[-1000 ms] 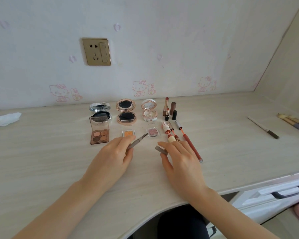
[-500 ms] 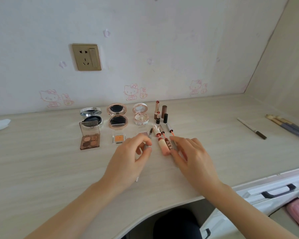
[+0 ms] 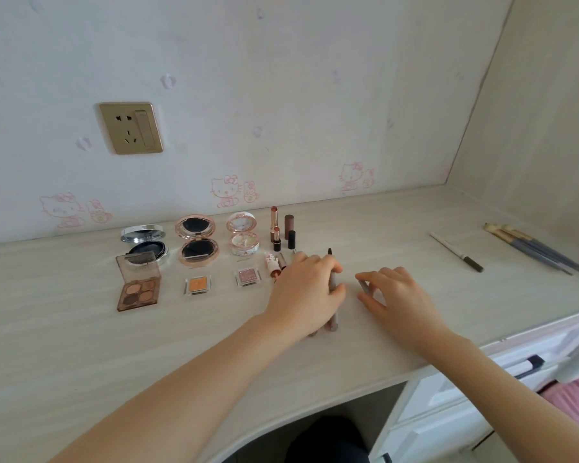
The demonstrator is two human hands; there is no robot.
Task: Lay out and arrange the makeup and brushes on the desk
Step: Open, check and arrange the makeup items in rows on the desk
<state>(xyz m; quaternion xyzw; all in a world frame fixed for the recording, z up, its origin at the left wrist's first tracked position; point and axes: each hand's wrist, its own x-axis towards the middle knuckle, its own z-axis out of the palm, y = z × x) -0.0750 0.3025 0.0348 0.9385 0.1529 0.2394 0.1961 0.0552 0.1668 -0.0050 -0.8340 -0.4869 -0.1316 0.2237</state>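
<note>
**Pen and cap held apart over the bench**

The left hand [image 3: 305, 289] had its fingers [image 3: 335, 267] curled round a slim grey makeup pen with a dark tip [image 3: 334, 314]. The tip poked out beyond the fingers and the near end reached the pale wood-grain bench [image 3: 81, 345]. Just right of those fingers, not touching, the right hand [image 3: 398, 295] pinched a short grey cap [image 3: 364, 286] between thumb and forefinger. Left of the left fingers lay a square pink glitter eyeshadow pan [image 3: 247, 276], a square orange eyeshadow pan [image 3: 198, 285] and an open brown four-shade palette [image 3: 137, 290]. Well right of the right fingers lay a white pencil [image 3: 455, 250] and grey-handled brushes [image 3: 535, 250]
</note>
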